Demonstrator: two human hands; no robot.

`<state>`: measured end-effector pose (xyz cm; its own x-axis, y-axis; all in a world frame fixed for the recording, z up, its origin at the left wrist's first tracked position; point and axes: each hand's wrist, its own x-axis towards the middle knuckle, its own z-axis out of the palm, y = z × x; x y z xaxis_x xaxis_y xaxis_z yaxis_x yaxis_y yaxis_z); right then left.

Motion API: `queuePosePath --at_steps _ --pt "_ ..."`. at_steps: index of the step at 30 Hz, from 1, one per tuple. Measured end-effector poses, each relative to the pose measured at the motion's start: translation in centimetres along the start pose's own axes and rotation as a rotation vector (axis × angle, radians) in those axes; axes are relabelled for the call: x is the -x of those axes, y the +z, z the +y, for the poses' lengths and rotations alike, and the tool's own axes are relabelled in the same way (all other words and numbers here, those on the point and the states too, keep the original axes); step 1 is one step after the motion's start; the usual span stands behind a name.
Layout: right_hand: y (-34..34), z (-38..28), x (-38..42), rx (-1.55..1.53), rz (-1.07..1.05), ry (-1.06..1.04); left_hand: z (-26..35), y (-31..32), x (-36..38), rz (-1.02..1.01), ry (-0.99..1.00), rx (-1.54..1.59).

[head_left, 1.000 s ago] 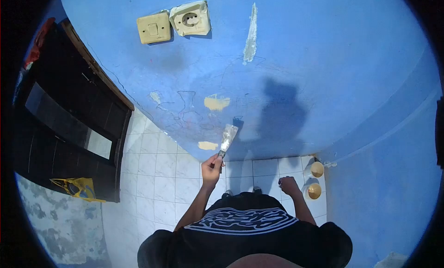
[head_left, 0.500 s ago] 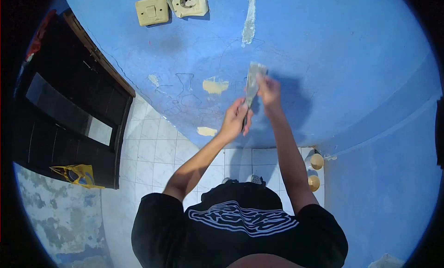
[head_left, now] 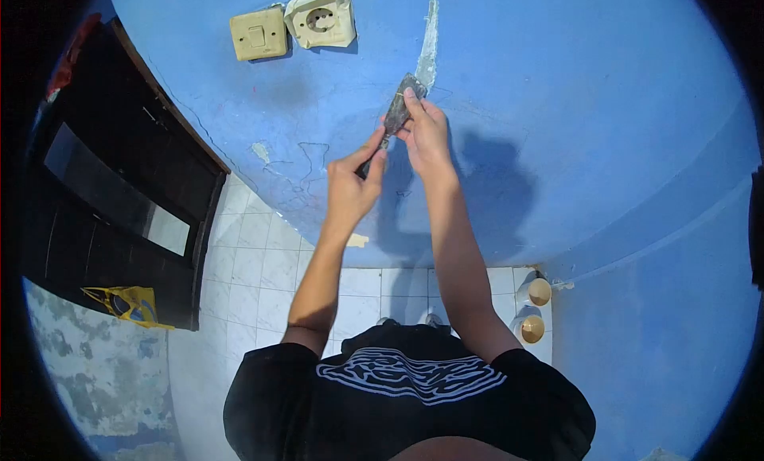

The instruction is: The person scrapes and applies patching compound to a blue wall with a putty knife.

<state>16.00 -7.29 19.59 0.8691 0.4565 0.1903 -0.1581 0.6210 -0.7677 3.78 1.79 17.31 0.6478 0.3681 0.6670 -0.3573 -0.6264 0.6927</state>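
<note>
A putty knife (head_left: 395, 115) is between my two hands, tilted with its broad grey blade up and its handle down to the left. My left hand (head_left: 352, 182) is closed round the dark handle. The fingers of my right hand (head_left: 427, 135) pinch the blade, thumb on its face near the top edge. Just above the blade, a rough whitish-grey strip (head_left: 429, 51) runs up the blue wall (head_left: 573, 103). Pencil-like scribbles mark the wall to the left of my hands. A cream patch (head_left: 358, 241) shows low on the wall beside my left forearm.
A light switch (head_left: 259, 35) and a loose-looking socket (head_left: 321, 20) are on the wall at upper left. Two cups (head_left: 532, 328) stand on the tiled floor (head_left: 247, 262) by the right-hand wall. Dark doors (head_left: 119, 167) and a yellow bag (head_left: 134, 303) are at left.
Both hands and the putty knife have moved up and left. The blade has turned over to show a darker face, and my right hand now grips it more fully.
</note>
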Motion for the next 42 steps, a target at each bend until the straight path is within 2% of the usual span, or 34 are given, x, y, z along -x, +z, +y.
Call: queuePosePath --at_steps 3,5,6,12,15,17,18,21,25,27,29,30,32,33,35,38,42 --pt "-0.2 0.2 -0.4 -0.108 -0.114 0.053 1.7 -2.6 -2.0 -0.106 -0.029 -0.125" --pt "0.3 0.1 -0.7 -0.167 -0.094 0.074 3.8 -3.9 -3.0 -0.178 -0.106 -0.255" --pt "0.6 0.2 -0.8 -0.225 -0.075 0.098 3.6 -3.9 -3.3 -0.125 -0.031 -0.260" --pt "2.1 1.6 -1.5 -0.451 -0.064 0.017 5.3 -5.5 -6.6 -0.091 0.027 -0.302" --pt "1.2 0.5 -2.0 -0.369 -0.026 -0.093 6.3 -4.3 -7.7 -0.118 0.031 -0.279" --pt "1.4 0.5 -2.0 -0.403 -0.045 -0.081 7.4 -4.4 -7.9 -0.173 -0.008 -0.396" --pt "1.6 0.6 -1.9 -0.381 -0.068 -0.075 6.7 -4.5 -7.7 -0.162 0.083 -0.385" --pt "2.0 1.2 -1.8 -0.390 -0.049 -0.078 5.7 -5.6 -7.7 -0.092 -0.004 -0.314" --pt "-1.1 -1.4 -1.6 -0.419 0.072 -0.188 4.8 -0.2 -8.4 -0.156 0.132 -0.208" --pt "-0.6 -2.1 -1.3 -0.426 0.120 -0.242 5.6 -0.8 -7.9 -0.171 0.168 -0.243" --pt "0.5 -2.2 -0.9 -0.241 0.090 -0.082 6.4 -2.4 -7.6 -0.101 0.106 -0.242" --pt "1.0 -1.6 -0.9 -0.243 0.106 -0.084 6.2 -3.0 -7.3 -0.116 0.104 -0.237" --pt "2.2 -0.6 -1.6 -0.336 -0.004 -0.059 6.1 -3.8 -7.0 -0.018 0.114 -0.261" --pt "2.4 -0.4 -1.4 -0.334 0.002 -0.059 6.5 -3.8 -6.8 -0.022 0.111 -0.257" --pt "2.6 -0.4 -1.7 -0.398 0.041 -0.073 7.7 -3.8 -7.2 -0.060 0.172 -0.469" --pt "2.2 -0.5 -2.0 -0.364 -0.001 -0.115 8.0 -3.6 -7.6 -0.070 0.192 -0.519" --pt "4.3 1.0 -1.4 -0.419 0.033 -0.036 6.8 -5.1 -7.4 -0.047 0.177 -0.412"
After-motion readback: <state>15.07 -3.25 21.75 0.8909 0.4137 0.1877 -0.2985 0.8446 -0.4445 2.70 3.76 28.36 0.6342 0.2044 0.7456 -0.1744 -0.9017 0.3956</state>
